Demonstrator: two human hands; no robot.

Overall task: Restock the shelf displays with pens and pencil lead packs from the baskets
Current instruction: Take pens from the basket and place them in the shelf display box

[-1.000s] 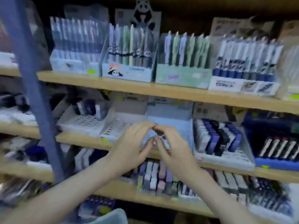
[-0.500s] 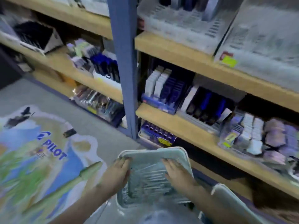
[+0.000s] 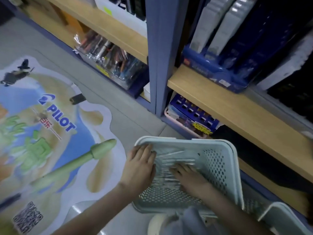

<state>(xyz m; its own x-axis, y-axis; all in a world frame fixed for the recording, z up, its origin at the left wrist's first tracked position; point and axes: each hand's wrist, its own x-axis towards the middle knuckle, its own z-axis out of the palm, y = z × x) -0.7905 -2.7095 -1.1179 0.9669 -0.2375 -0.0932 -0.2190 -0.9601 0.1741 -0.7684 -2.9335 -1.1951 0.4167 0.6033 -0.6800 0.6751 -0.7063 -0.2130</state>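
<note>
Pale-green basket [image 3: 218,160]; wrapped contents [image 3: 171,155] blurred, unidentifiable

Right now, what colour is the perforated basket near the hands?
The basket is pale mint green; the head view shows it.

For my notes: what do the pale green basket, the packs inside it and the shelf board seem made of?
Basket: moulded plastic, matte pale green; perforated walls and rolled rim suggest it. Packs: clear glossy film wrap, shown by crinkled highlights; contents too blurred to tell. Shelf board: probably wood or wood-look laminate, smooth light tan.
</note>
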